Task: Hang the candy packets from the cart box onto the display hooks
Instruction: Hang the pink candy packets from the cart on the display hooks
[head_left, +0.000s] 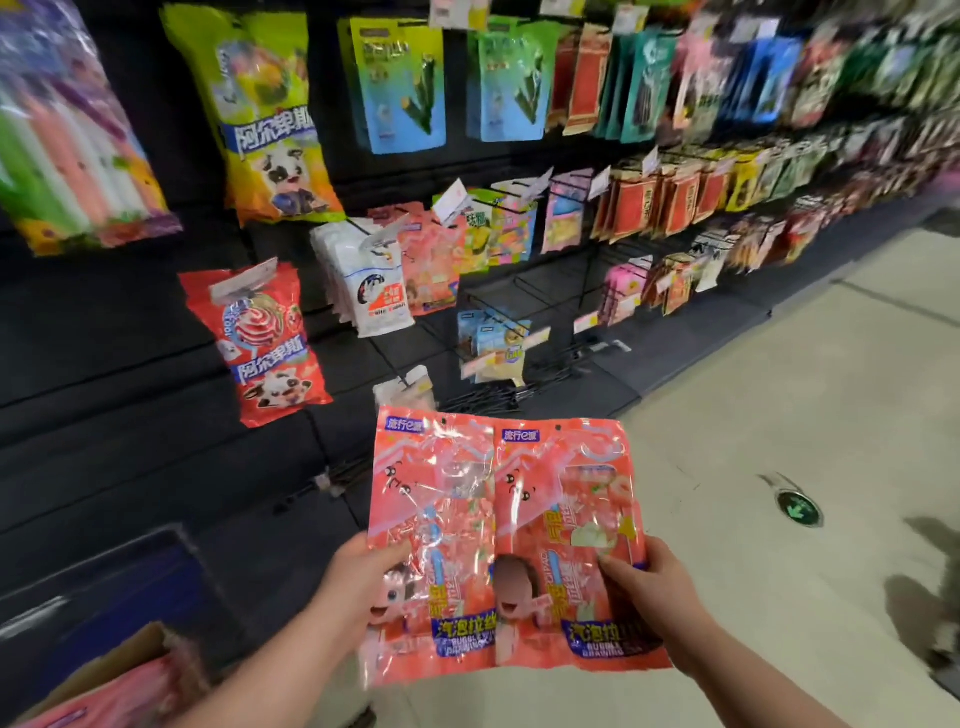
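Right of the cart box (122, 659), the left hand (358, 577) grips one pink candy packet (434, 514); the right hand (655, 590) grips a second packet (569, 514), edges overlapping.

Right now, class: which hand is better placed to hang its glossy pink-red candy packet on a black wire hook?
Left, probably: the left hand grips the glossy pink-red packet nearer the black wire hooks; the right hand holds the other packet aisle-side.
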